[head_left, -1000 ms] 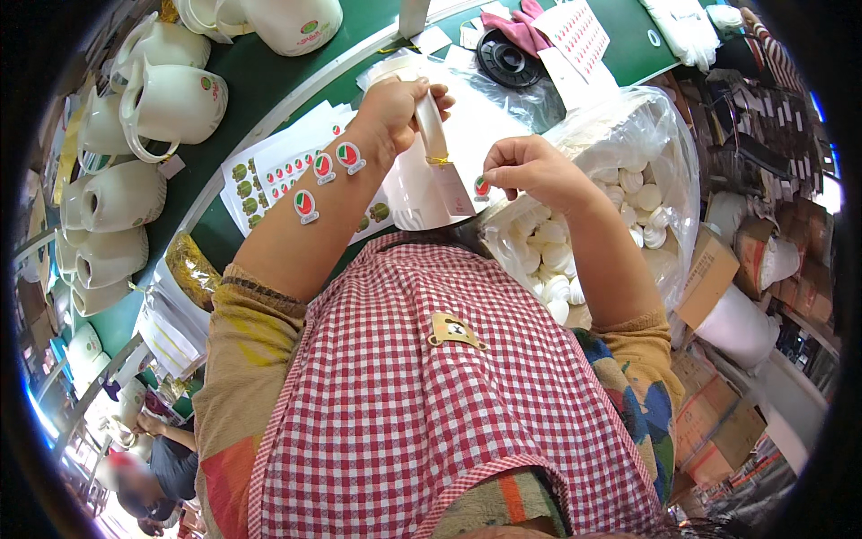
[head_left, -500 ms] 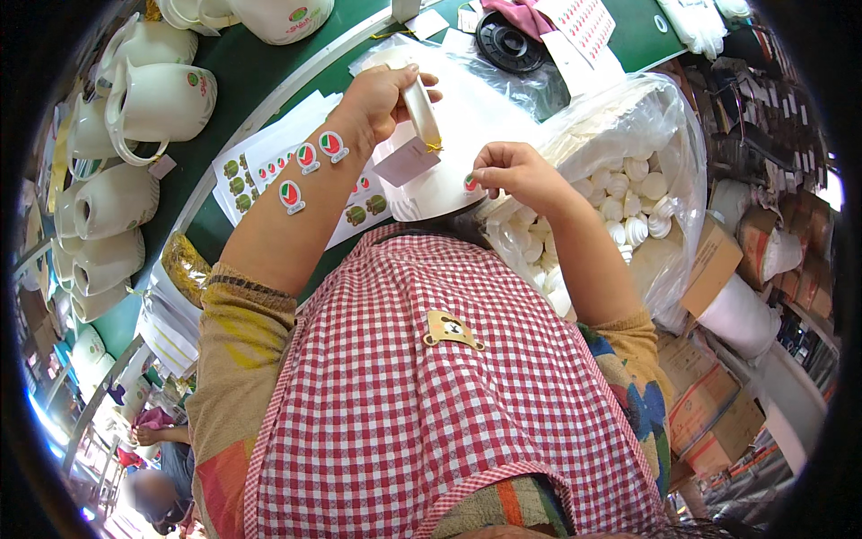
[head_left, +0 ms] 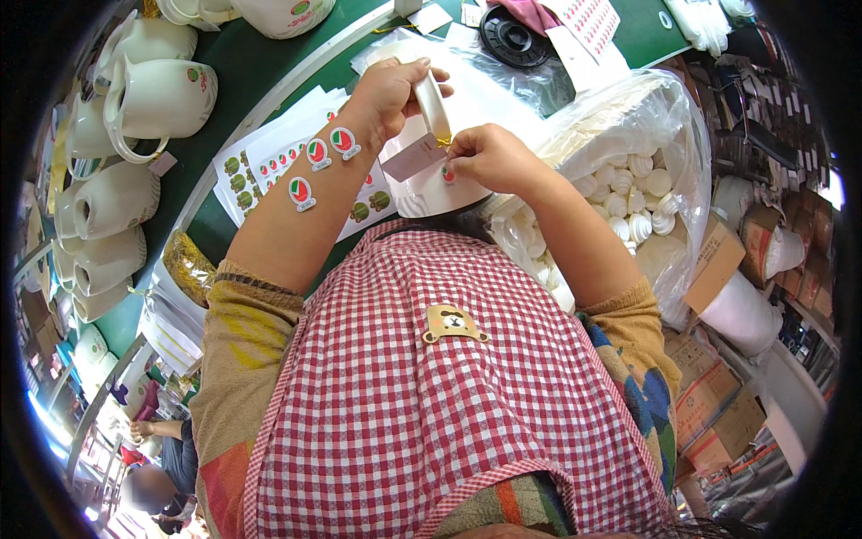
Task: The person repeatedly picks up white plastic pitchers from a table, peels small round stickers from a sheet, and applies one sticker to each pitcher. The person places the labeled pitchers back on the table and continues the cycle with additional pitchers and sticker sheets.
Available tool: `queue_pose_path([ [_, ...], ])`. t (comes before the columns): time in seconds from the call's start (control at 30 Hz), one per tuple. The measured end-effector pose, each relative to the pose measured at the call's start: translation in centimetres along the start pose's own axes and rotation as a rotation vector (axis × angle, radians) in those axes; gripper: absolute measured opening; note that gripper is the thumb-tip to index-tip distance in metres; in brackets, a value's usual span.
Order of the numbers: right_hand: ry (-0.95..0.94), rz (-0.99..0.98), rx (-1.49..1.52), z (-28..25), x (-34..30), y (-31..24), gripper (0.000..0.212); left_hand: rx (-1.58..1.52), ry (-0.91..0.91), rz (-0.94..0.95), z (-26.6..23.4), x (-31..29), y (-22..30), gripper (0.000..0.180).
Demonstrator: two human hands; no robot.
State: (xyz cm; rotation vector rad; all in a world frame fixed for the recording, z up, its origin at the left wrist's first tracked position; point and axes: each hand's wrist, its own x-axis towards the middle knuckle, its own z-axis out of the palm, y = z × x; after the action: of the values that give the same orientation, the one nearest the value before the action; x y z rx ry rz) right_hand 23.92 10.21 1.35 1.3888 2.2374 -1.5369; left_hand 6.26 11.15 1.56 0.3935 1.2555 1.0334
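Observation:
My left hand [head_left: 395, 94] is closed around the handle [head_left: 433, 108] of a white plastic jug [head_left: 417, 193], which leans in front of my apron. From the handle hangs a pale paper tag [head_left: 415, 157] on a yellow tie. The fingers of my right hand [head_left: 485, 157] are pinched at a small red and green sticker [head_left: 448, 176], close against the jug's side. Whether the sticker touches the jug, I cannot tell. Three similar stickers [head_left: 316, 154] are stuck along my left forearm. Sticker sheets [head_left: 269, 162] lie beneath that arm.
At the left, several finished-looking white jugs [head_left: 166, 99] stand on the green table [head_left: 202, 180]. A large clear bag [head_left: 687, 180] of white round caps [head_left: 620, 202] is at my right. Beyond the jug lie a black lid [head_left: 514, 38] and another sticker sheet [head_left: 588, 25]. Cardboard boxes [head_left: 718, 395] are stacked at right.
My right hand has moved left along the jug, with the sticker at its fingertips, and is now beside the tag. The handle and my left hand have shifted slightly right.

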Motion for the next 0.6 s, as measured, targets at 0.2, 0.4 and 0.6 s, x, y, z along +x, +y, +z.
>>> queue_pose_path([
  [0.2, 0.123, -0.016, -0.298, 0.6, -1.2, -1.6, 0.024, -0.011, -0.005, -0.007, 0.1, 0.1, -0.1, 0.033],
  [0.4, 0.118, 0.095, -0.459, -0.2, -2.5, -1.6, 0.041, -0.036, -0.008, -0.011, -0.3, 0.3, -0.4, 0.031],
  [0.6, 0.284, -0.039, 0.075, -3.6, -4.6, 0.9, 0.027, -0.027, -0.252, -0.042, -0.7, -0.9, -0.2, 0.032],
])
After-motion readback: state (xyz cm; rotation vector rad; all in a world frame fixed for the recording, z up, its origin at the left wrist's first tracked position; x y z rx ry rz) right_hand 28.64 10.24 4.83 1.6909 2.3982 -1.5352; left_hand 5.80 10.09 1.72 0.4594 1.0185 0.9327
